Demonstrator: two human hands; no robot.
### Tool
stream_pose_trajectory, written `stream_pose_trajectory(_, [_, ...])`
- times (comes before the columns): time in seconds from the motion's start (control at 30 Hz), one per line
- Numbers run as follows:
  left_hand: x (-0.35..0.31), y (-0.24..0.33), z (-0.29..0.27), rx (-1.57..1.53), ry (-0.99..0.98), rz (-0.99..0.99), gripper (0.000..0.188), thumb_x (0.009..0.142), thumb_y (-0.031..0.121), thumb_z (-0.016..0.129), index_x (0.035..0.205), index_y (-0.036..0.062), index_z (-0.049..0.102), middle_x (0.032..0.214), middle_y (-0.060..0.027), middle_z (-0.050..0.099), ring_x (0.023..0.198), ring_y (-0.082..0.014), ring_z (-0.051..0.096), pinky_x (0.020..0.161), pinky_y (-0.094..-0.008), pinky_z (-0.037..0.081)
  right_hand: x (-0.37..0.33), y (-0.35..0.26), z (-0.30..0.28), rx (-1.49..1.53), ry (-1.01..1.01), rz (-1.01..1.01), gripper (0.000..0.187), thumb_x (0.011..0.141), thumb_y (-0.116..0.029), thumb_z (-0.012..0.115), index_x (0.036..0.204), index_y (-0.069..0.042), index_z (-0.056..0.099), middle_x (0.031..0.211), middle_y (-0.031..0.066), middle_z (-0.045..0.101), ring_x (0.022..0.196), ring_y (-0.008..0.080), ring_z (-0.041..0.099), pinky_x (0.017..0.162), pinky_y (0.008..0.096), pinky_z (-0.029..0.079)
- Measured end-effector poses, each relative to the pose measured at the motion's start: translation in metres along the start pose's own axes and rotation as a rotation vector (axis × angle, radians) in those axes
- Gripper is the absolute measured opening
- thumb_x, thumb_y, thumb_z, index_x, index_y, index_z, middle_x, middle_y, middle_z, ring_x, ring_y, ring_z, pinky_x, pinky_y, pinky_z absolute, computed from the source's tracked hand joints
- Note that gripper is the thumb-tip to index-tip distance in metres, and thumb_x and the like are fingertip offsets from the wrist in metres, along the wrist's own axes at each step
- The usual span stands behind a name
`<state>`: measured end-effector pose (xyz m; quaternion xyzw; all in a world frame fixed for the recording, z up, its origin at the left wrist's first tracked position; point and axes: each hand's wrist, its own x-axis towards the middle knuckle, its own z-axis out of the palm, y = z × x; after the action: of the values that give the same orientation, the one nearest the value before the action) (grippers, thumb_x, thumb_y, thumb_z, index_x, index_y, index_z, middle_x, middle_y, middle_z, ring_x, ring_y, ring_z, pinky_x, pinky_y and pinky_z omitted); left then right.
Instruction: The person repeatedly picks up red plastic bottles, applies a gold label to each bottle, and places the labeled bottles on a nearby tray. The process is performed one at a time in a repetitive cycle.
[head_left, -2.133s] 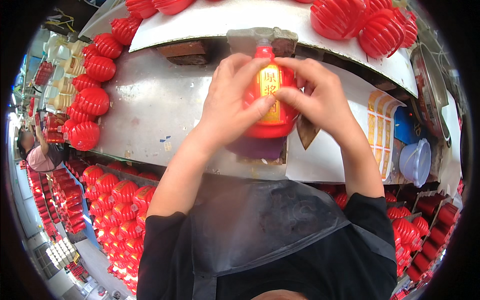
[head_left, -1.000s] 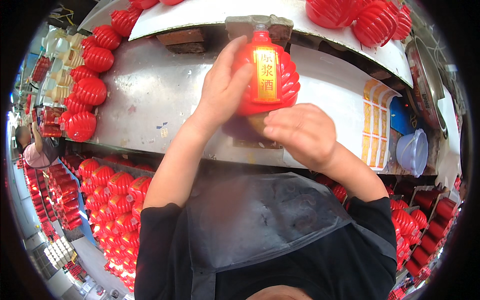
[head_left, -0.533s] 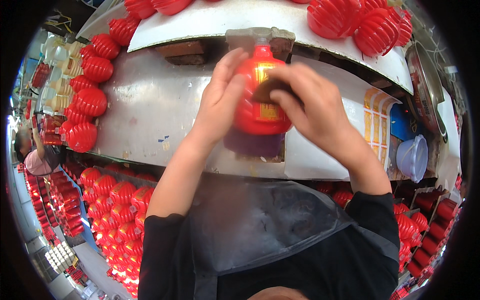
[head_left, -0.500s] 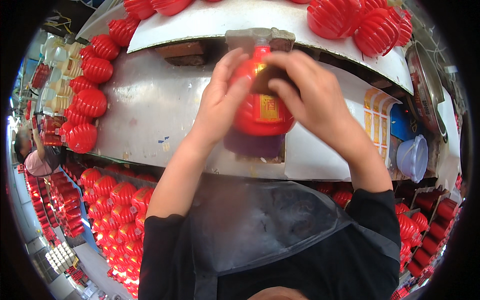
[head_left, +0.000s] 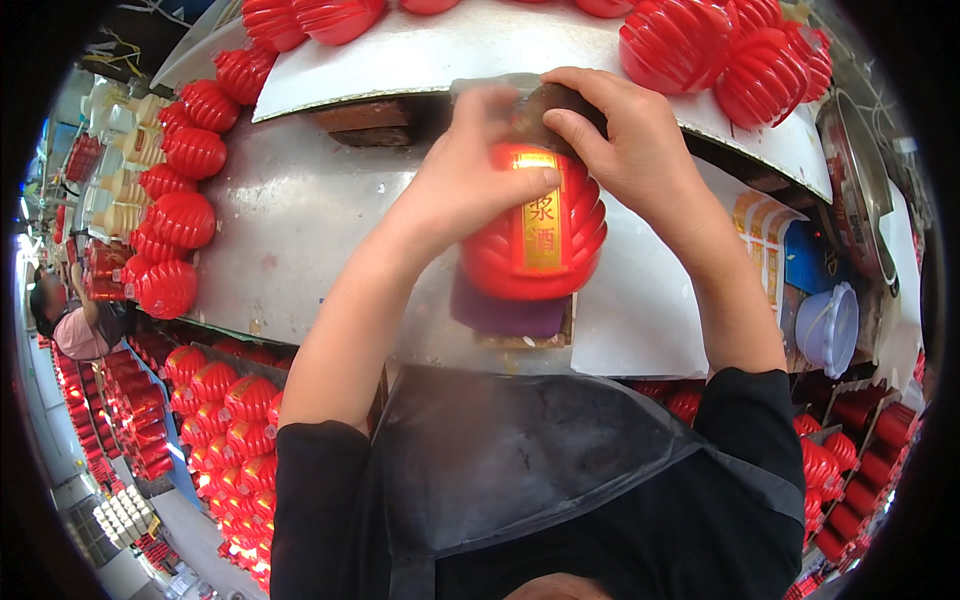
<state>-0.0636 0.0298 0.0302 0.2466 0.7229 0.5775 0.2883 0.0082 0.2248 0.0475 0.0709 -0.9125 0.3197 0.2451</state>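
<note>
A red ribbed bottle (head_left: 480, 262) lies with its neck away from me on a purple cloth (head_left: 505, 314), a gold label (head_left: 543, 235) along its upper face. My left hand (head_left: 470, 180) grips the bottle from the left, its thumb lying across the upper part of the label and its fingers blurred near the neck. Pinched between thumb and fingers of my right hand (head_left: 625, 135) is a dark brown flat pad (head_left: 575, 104), just over the bottle's neck end. The neck itself is hidden behind the pad and my hands.
Red ribbed bottles line the left (head_left: 184, 220) and the raised white board (head_left: 480, 45) at the back. A sheet of gold labels (head_left: 757, 240) lies right, near a pale blue bucket (head_left: 828, 328). Racked red bottles (head_left: 245, 430) stand below the metal table (head_left: 300, 240). Another person (head_left: 80, 325) is far left.
My right hand has moved the dark pad from over the label up to the neck end. My left thumb now rests on the label, and more of the label's lower part shows.
</note>
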Motion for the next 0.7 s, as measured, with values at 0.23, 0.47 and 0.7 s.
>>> stream_pose_trajectory(0.23, [-0.014, 0.002, 0.009, -0.180, 0.061, 0.062, 0.064, 0.092, 0.007, 0.074, 0.144, -0.0004, 0.036, 0.126, -0.0150, 0.064, 0.115, -0.0187, 0.063, 0.101, -0.0332, 0.053, -0.034, -0.012, -0.009, 0.272, 0.164, -0.018, 0.024, 0.086, -0.001, 0.075, 0.110, -0.002, 0.072, 0.097, 0.0156, 0.075, 0.088, 0.0263, 0.074, 0.074, 0.0341, 0.059])
stream_pose_trajectory(0.47, [-0.027, 0.002, 0.013, -0.246, 0.131, 0.108, 0.047, 0.101, 0.006, 0.065, 0.140, 0.0004, 0.040, 0.127, -0.0127, 0.063, 0.114, -0.0164, 0.062, 0.100, -0.0309, 0.053, -0.117, -0.050, -0.002, 0.087, 0.094, -0.515, 0.028, 0.073, -0.001, 0.079, 0.099, -0.005, 0.073, 0.103, 0.0136, 0.076, 0.093, 0.0314, 0.075, 0.076, 0.0406, 0.062])
stream_pose_trajectory(0.7, [-0.045, 0.008, 0.023, -0.355, 0.108, 0.179, 0.047, 0.105, 0.010, 0.059, 0.146, -0.0008, 0.040, 0.134, -0.0150, 0.059, 0.121, -0.0175, 0.059, 0.105, -0.0318, 0.049, -0.081, -0.071, -0.018, 0.109, 0.268, 0.106, 0.028, 0.092, 0.002, 0.074, 0.120, 0.001, 0.069, 0.105, 0.0144, 0.075, 0.090, 0.0157, 0.074, 0.077, 0.0294, 0.060])
